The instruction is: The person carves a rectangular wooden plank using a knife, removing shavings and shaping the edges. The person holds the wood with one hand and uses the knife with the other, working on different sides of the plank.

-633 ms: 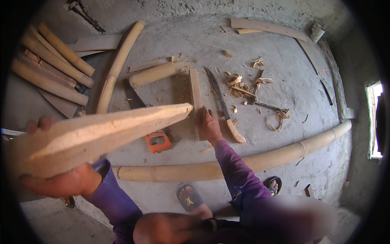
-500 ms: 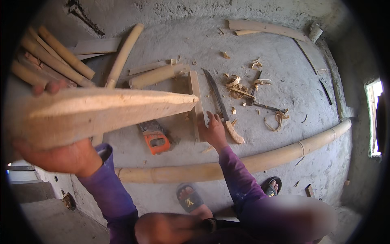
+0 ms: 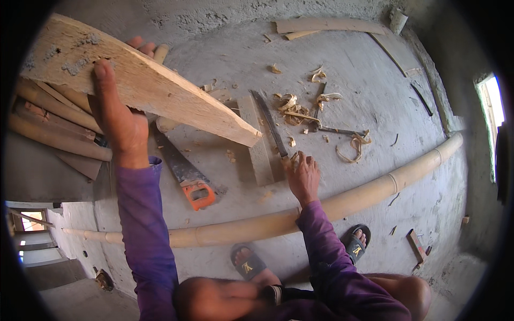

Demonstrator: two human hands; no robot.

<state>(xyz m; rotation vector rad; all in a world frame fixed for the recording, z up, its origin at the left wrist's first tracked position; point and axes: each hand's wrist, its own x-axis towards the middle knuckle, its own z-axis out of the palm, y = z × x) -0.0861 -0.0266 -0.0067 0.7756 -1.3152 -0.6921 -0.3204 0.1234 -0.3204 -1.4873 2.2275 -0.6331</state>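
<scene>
My left hand (image 3: 122, 115) is wrapped around a thick wooden plank (image 3: 160, 88), thumb on its broad face and fingertips showing past the far edge. The plank slants down to the right and narrows to a blunt end. Grey cement-like specks stick to its wide part. Low on the right, my right hand (image 3: 304, 174) is closed around the handle of a machete (image 3: 270, 123), whose dark curved blade lies along the floor pointing away. Left of the blade is a flat wooden block (image 3: 256, 152), just under the plank's narrow end.
An orange-handled handsaw (image 3: 198, 195) lies left of the block. A long bamboo pole (image 3: 251, 227) crosses in front of my feet. Curled shavings (image 3: 292, 107) and dark strips lie beyond the machete. Bamboo pieces (image 3: 51, 125) are piled at left, boards (image 3: 332, 25) by the far wall.
The plank has been lifted and turned in my left hand, so its broad face shows. My right hand has moved from beside the wooden block onto the machete's handle.
</scene>
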